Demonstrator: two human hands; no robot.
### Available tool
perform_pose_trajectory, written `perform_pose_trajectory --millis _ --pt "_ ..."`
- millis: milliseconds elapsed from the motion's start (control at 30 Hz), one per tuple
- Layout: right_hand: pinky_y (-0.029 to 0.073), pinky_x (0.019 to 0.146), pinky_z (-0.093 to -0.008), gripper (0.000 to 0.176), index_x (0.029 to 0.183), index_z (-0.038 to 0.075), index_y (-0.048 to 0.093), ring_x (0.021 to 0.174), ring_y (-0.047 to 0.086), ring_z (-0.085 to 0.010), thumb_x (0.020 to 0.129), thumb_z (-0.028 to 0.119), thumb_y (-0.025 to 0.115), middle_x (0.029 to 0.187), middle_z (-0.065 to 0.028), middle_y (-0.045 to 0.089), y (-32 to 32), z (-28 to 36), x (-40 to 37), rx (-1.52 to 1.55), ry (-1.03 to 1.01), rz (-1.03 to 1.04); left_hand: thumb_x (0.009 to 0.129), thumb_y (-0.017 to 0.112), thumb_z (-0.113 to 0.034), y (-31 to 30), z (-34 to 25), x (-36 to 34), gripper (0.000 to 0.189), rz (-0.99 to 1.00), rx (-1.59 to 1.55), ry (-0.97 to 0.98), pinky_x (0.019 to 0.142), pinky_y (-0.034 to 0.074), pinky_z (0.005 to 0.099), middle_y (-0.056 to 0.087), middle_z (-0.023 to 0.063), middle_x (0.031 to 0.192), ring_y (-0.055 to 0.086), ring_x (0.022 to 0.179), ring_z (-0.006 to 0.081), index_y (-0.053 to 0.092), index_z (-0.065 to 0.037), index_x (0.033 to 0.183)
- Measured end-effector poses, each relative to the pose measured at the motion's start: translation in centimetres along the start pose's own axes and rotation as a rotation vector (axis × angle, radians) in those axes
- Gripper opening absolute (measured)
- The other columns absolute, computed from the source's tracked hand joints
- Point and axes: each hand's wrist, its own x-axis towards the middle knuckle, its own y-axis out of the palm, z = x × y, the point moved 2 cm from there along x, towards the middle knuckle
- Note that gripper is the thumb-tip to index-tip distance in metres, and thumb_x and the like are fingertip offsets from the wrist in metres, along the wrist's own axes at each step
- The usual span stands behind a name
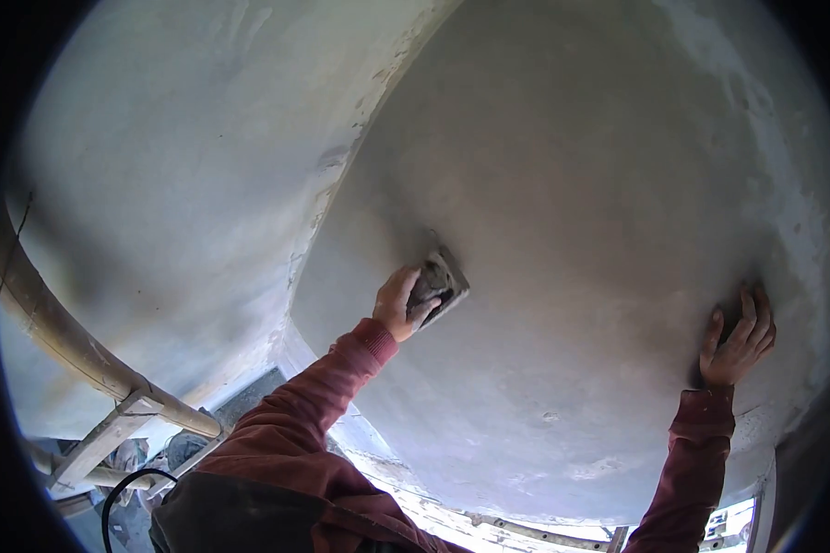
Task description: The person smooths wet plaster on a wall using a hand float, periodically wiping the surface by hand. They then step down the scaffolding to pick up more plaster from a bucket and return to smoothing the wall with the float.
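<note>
Gripping a sanding block with our left hand, we press its face flat to the wall; our right hand, spread open, likely braces us.

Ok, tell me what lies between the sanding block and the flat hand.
Head view: only bare plastered wall between the sanding block and the right hand.
</note>
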Motion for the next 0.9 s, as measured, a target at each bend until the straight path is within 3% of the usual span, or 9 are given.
perform_pose_trajectory --millis 33,67,200,333,433,600,733,833,900 --pt "0.035 0.097 -0.0445 0.042 0.126 0.013 0.053 0.113 0.048 -0.0294 0.093 0.038 0.05 0.129 -0.0084 0.051 0.1 0.0 -0.1 0.0 0.011 0.01 0.075 0.075 -0.017 -0.6 -0.2 -0.9 0.046 0.095 0.032 0.103 0.079 0.048 0.043 0.058 0.0181 0.104 0.058 0.091 0.0376 0.05 -0.002 0.111" --pt "0.035 0.097 -0.0445 0.042 0.126 0.013 0.053 0.113 0.048 -0.0294 0.093 0.038 0.05 0.129 -0.0084 0.051 0.2 -0.1 -0.1 0.004 0.011 0.005 0.075 0.075 -0.018 -1.2 0.0 -1.5 0.048 0.197 -0.056 0.065 0.081 0.048 0.0432 0.059 0.0192 0.105 0.058 0.091 0.0383 0.05 -0.001 0.112" --pt "0.035 0.097 -0.0446 0.042 0.127 0.013 0.052 0.115 0.048 -0.0293 0.093 0.037 0.049 0.129 -0.0085 0.051 0.3 -0.1 -0.2 0.006 0.01 0.013 0.076 0.075 -0.016 -1.8 1.2 0.3 0.049 0.015 0.002 -0.07 0.081 0.048 0.0407 0.058 0.0178 0.103 0.058 0.091 0.0371 0.05 -0.002 0.115" --pt "0.034 0.098 -0.0453 0.042 0.127 0.013 0.052 0.116 0.048 -0.0297 0.093 0.038 0.049 0.13 -0.0089 0.051 0.2 -0.2 -0.2 0.003 0.011 0.023 0.075 0.075 -0.016 -0.5 0.7 1.2 0.049 0.006 -0.022 -0.018 0.081 0.048 0.0405 0.058 0.0178 0.104 0.058 0.093 0.0371 0.05 -0.002 0.115" --pt "0.034 0.098 -0.0455 0.042 0.127 0.013 0.052 0.116 0.047 -0.0299 0.093 0.038 0.049 0.13 -0.0091 0.051 0.2 -0.1 -0.2 -0.003 0.006 0.015 0.075 0.074 -0.018 -1.3 -0.4 -1.6 0.048 0.229 -0.029 0.133 0.078 0.047 0.0449 0.058 0.0189 0.101 0.057 0.091 0.0397 0.05 -0.002 0.114" --pt "0.034 0.098 -0.0453 0.043 0.128 0.012 0.051 0.117 0.047 -0.0299 0.094 0.038 0.048 0.13 -0.0093 0.051 0.2 -0.1 -0.1 0.002 -0.001 0.015 0.075 0.075 -0.019 -0.8 1.6 2.4 0.049 -0.043 0.007 -0.183 0.082 0.048 0.0435 0.058 0.021 0.108 0.056 0.098 0.0406 0.051 -0.001 0.113" --pt "0.034 0.098 -0.0452 0.043 0.128 0.012 0.051 0.116 0.047 -0.0297 0.094 0.038 0.048 0.13 -0.0092 0.051 0.2 -0.2 -0.2 -0.001 0.003 0.015 0.074 0.076 -0.022 0.1 -1.1 -1.0 0.051 0.178 -0.04 0.075 0.085 0.048 0.0441 0.059 0.0212 0.11 0.057 0.097 0.0406 0.053 0.0 0.114" --pt "0.034 0.097 -0.045 0.043 0.128 0.012 0.051 0.116 0.048 -0.0294 0.094 0.039 0.048 0.13 -0.0091 0.051 0.1 -0.1 -0.1 0.004 -0.003 0.014 0.073 0.076 -0.021 -0.6 -1.6 -3.3 0.052 0.19 -0.035 0.013 0.081 0.049 0.0446 0.058 0.0198 0.107 0.057 0.097 0.0385 0.05 -0.001 0.113" --pt "0.034 0.097 -0.0449 0.044 0.128 0.012 0.051 0.116 0.048 -0.0293 0.094 0.039 0.048 0.13 -0.0091 0.051 0.2 -0.2 -0.2 -0.006 0.001 0.014 0.074 0.074 -0.02 -0.8 -0.7 -2.1 0.051 -0.009 -0.004 -0.096 0.078 0.048 0.0457 0.055 0.0187 0.105 0.056 0.094 0.0388 0.047 -0.001 0.114"
